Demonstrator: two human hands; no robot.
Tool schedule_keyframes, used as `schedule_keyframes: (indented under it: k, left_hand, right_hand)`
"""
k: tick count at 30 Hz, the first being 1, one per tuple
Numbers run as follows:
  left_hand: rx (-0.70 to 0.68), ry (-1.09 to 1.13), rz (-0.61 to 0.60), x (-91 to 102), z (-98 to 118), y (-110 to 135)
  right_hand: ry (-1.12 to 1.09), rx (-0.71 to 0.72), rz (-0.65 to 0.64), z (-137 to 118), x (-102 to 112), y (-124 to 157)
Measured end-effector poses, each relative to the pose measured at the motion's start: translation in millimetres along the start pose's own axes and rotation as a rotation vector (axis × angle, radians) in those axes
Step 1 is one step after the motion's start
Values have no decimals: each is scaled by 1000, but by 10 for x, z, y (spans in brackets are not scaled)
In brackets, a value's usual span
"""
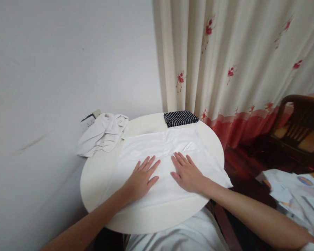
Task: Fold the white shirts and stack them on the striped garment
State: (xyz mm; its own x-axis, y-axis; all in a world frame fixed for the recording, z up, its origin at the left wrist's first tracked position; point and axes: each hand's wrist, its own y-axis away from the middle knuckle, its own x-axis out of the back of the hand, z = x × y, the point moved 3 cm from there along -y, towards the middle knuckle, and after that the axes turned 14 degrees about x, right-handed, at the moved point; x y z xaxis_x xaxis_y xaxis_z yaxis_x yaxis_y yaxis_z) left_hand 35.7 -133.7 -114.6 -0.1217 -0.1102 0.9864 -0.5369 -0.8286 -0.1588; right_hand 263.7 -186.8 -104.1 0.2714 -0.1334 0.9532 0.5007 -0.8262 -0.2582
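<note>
Clearly unclenched, the left hand [139, 182] and right hand [188, 177] rest spread palm-down on a white sheet [164, 190] across the table [98, 174]. Beyond lies a striped cloth [180, 119]; leftward, a crumpled cloth [102, 134] partly hides a socket panel [88, 121]; rightward, a chair [302, 118] is cut off.

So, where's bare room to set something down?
On the table: near edge, below white cloth; left, between crumpled cloth and left forearm; back, between crumpled cloth and striped bundle. Crowded: middle, under left hand and right hand.
</note>
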Motion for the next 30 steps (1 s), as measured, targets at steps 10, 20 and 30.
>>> schedule_keyframes:
  k: [10,20,30]
  left_hand:
    - [159,-77,4,129,-964,585]
    - [271,-70,-61,331,-902,539]
    - [-29,66,-86,124,297,-23]
  right_hand:
    - [187,-248,43,867,126,888]
    - [232,-264,91,809,155,706]
    - [-12,53,-37,12,-61,31]
